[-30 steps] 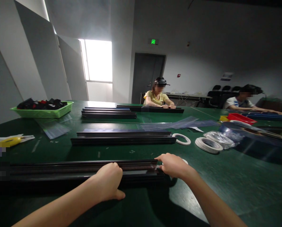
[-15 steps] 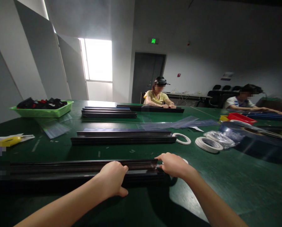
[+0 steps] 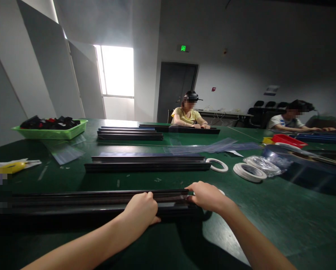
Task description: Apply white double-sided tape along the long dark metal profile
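A long black channel-shaped profile (image 3: 72, 202) lies across the green table in front of me, its left part running into a blurred patch. My left hand (image 3: 141, 210) is closed over its near wall, thumb on the side toward me and fingers curled inward out of sight. At the profile's right end, my right hand (image 3: 208, 197) grips with thumb and fingers around the edge; the fingertips are partly hidden. Behind my right hand, a white ring-like piece shows only in part. Farther back lies another black profile (image 3: 148, 167), with a white tape roll (image 3: 225, 169) by its right end.
Stacked white tape rolls (image 3: 248, 175) and a large roll of clear film (image 3: 314, 168) lie at the right. Clear strips (image 3: 210, 146) spread behind. At the left are a green basket (image 3: 49, 134) of black parts and a yellow-handled tool (image 3: 14, 165). Two people sit across the table.
My left hand has slid a little to the right along the black profile, and its thumb has tucked in closer. My right hand stays at the profile's end.
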Tool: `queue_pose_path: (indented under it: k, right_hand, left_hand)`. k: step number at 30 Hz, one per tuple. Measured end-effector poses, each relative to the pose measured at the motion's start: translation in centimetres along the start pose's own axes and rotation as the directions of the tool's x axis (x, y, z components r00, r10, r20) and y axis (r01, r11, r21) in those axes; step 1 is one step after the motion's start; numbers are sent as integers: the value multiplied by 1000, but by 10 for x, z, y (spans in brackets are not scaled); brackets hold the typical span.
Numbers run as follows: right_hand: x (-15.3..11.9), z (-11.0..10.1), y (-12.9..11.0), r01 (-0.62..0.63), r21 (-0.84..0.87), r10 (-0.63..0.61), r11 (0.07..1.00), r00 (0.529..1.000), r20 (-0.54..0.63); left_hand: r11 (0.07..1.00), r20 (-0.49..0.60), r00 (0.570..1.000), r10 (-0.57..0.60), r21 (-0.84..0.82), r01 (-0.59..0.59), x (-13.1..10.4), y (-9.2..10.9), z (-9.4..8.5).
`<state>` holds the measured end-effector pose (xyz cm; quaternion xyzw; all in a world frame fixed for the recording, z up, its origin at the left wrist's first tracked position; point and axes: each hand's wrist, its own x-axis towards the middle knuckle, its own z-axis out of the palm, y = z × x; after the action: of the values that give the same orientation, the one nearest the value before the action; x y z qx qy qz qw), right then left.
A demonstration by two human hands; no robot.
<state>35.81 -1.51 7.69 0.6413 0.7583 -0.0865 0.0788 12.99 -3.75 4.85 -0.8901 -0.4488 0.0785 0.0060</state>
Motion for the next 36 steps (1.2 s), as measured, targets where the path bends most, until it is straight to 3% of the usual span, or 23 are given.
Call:
queue_pose_path:
  k: [8,19,23,29,36]
  right_hand:
    - [-2,-3,-2,45,27,-45,999,999,8]
    - [-12,-8,-12,126,20,-127,992,991,32]
    - [-11,-2,-14,137,-9,-137,991,991,2]
    - [-9,2,-16,127,-42,-128,991,992,-18]
    - [-6,6,-16,157,-102,-161,982,987,-29]
  left_hand:
    - [982,78,994,-70,-168,82,-1,1,-11]
    - [971,111,988,-108,-201,129,-15,-13,-7]
    - [986,126,991,-51,-154,70,-22,-12,-20]
    - [974,189,975,-120,-169,153,-28,-9,-43]
    - [988,129,985,-114,-90,126,-22,-10,-29]
